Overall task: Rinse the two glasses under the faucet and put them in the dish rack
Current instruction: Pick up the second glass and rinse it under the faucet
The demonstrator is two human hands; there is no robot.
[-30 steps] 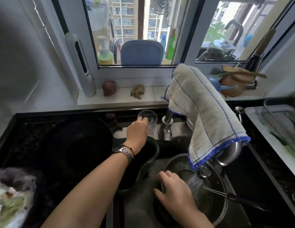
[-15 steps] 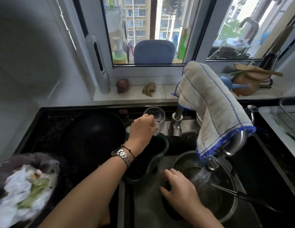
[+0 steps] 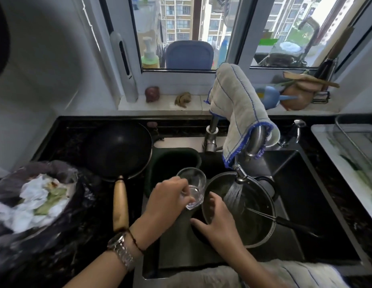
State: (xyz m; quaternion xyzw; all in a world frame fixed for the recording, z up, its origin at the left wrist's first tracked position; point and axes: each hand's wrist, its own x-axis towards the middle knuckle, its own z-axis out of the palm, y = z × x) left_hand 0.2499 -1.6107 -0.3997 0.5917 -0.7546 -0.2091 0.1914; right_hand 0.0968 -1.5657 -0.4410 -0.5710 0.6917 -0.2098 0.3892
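Dark sink and counter, pale cloth, clear glass.

My glass [image 3: 191,187] is clear. The sink [image 3: 309,183] and wok [image 3: 118,150] are black, the wok's handle [image 3: 120,202] tan wood. The cloth [image 3: 237,109] is off-white with thin blue lines and a blue fringed edge. My watch [image 3: 120,249] is silver. The faucet [image 3: 254,140] is steel grey.

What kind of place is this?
Most likely a home kitchen: a dark sink with a running steel faucet, a black wok with a wooden handle, apartment blocks beyond the window.
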